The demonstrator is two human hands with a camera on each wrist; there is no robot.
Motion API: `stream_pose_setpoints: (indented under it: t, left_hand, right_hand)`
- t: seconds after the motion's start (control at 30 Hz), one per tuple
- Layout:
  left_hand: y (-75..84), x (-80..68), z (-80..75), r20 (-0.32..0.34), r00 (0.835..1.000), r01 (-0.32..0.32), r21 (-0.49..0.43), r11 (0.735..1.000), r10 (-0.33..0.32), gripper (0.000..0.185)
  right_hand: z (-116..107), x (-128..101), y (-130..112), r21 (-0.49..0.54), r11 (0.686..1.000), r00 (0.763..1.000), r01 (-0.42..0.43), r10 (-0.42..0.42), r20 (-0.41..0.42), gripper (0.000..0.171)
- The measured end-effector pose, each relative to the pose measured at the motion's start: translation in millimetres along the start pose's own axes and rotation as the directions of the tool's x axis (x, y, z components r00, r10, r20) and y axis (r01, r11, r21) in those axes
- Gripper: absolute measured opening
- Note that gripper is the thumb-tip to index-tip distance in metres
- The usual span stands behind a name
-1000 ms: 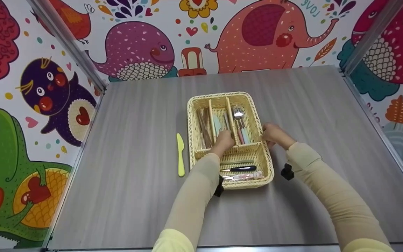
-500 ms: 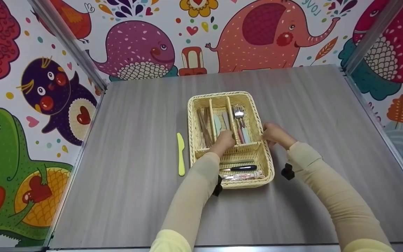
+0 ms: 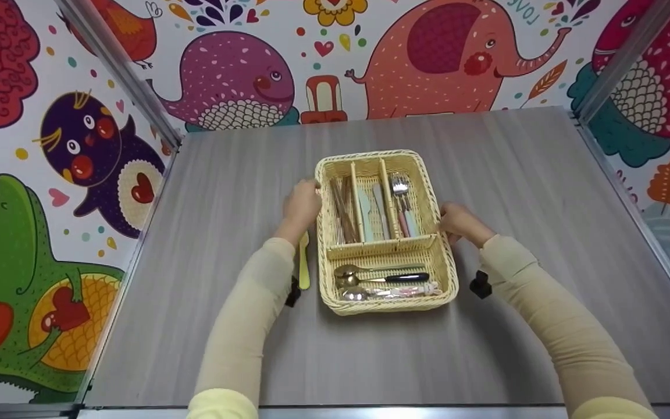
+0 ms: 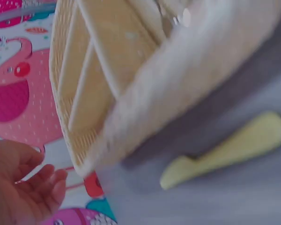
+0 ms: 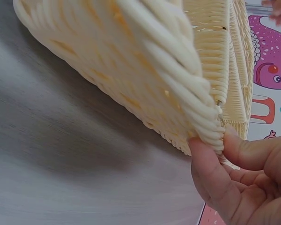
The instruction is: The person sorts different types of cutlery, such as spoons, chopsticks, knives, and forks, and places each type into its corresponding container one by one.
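Note:
A cream woven cutlery basket (image 3: pixel 392 244) with compartments stands on the grey table. My right hand (image 3: pixel 462 222) pinches its right rim between thumb and fingers, as the right wrist view shows up close (image 5: pixel 253 178). By the basket's left rim is my left hand (image 3: pixel 302 203); in the left wrist view this hand (image 4: pixel 28 183) has loosely bent fingers, holds nothing and looks apart from the rim. A yellow knife (image 3: pixel 303 267) lies left of the basket, its upper part hidden under the left wrist. Two knives, one pale green (image 3: pixel 365 214) and one grey (image 3: pixel 380 210), lie in the middle compartment.
Chopsticks (image 3: pixel 344 209) fill the left compartment. Forks (image 3: pixel 400 186) with coloured handles lie in the right one. The front compartment holds spoons, one with a black handle (image 3: pixel 405 278). Printed panels (image 3: pixel 242 81) wall the table's back and sides.
My left hand has come out of the middle compartment and moved left to beside the basket's left rim, partly covering the yellow knife. The right hand stays at the right rim.

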State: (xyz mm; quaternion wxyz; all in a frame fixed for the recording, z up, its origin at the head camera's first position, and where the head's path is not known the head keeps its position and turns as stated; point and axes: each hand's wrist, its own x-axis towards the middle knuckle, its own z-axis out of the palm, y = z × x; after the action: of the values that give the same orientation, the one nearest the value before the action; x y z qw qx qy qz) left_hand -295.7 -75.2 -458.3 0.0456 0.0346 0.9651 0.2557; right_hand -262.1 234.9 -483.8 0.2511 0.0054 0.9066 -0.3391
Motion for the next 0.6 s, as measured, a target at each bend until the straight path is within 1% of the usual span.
stream_pose_setpoints:
  t: [0.07, 0.13, 0.23, 0.3, 0.37, 0.43, 0.53, 0.6]
  left_hand:
    - [-21.4, -7.2, -6.5, 0.005, 0.998, 0.066, 0.049, 0.997, -0.066, 0.032]
    - [-42.9, -16.4, -6.3, 0.014, 0.995, 0.095, 0.083, 0.992, -0.097, 0.031]
    - [-70.3, -33.8, 3.6, 0.054, 0.99, 0.124, 0.12, 0.985, -0.131, 0.035]
    - [-82.7, -45.9, 13.9, 0.078, 0.987, 0.128, 0.149, 0.98, -0.141, 0.036]
    - [-89.4, -56.4, 24.4, 0.116, 0.98, 0.14, 0.176, 0.974, -0.162, 0.037]
    - [-91.0, -65.2, 33.2, 0.143, 0.972, 0.158, 0.19, 0.969, -0.187, 0.039]
    - [-87.7, -74.1, 41.9, 0.185, 0.96, 0.18, 0.173, 0.968, -0.211, 0.04]
    - [-84.3, -78.1, 45.7, 0.207, 0.953, 0.191, 0.166, 0.967, -0.224, 0.036]
  right_hand:
    - [0, 0, 0, 0.004, 1.0, 1.0, 0.005, -0.005, -0.005, 0.026]
    - [0, -1, 0, 0.008, 1.0, 1.0, 0.013, -0.013, -0.006, 0.026]
    - [1, -1, 1, 0.014, 1.0, 1.0, 0.026, -0.026, -0.01, 0.026]
    - [2, -1, 1, 0.013, 0.999, 0.999, 0.031, -0.031, -0.013, 0.025]
    - [2, -1, 1, 0.013, 0.999, 0.999, 0.03, -0.03, -0.016, 0.024]
    - [2, -1, 1, 0.014, 1.0, 1.0, 0.024, -0.024, -0.017, 0.024]
    - [1, -1, 1, 0.013, 1.0, 1.0, 0.012, -0.012, -0.016, 0.023]
    - [1, -1, 1, 0.01, 1.0, 1.0, 0.01, -0.01, -0.015, 0.023]
